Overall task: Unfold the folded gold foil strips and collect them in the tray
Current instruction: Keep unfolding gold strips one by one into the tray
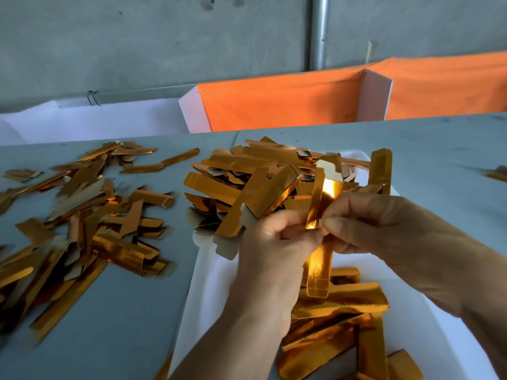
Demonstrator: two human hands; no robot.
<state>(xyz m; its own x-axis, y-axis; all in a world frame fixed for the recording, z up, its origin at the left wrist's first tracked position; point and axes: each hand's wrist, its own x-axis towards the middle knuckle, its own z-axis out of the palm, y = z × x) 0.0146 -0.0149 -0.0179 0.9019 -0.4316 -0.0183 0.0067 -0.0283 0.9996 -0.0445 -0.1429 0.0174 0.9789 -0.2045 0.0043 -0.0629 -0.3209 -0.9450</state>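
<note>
The gold foil strip [319, 215] between the hands is a narrow, mirror-bright piece, creased lengthwise, with a pale cardboard-coloured back showing at its notched top end and a squared tab at its bottom end. It stands roughly upright above the white tray [208, 283], catching a bright glare near its middle. The left hand [277, 242] pinches the strip's left edge at mid-length, fingers curled inward around it. The right hand [384, 223] pinches the right edge at the same height, thumb on top and fingers curled beneath, so the two hands nearly touch with the strip between them. The strip's upper and lower ends stick out above and below the hands. Under and in front of the hands, more gold strips [337, 333] lie in the tray, and a further heap [247, 182] rests at its far end. A loose scatter of folded strips [82, 220] covers the grey table [123, 311] to the left, well apart from the hands.
</note>
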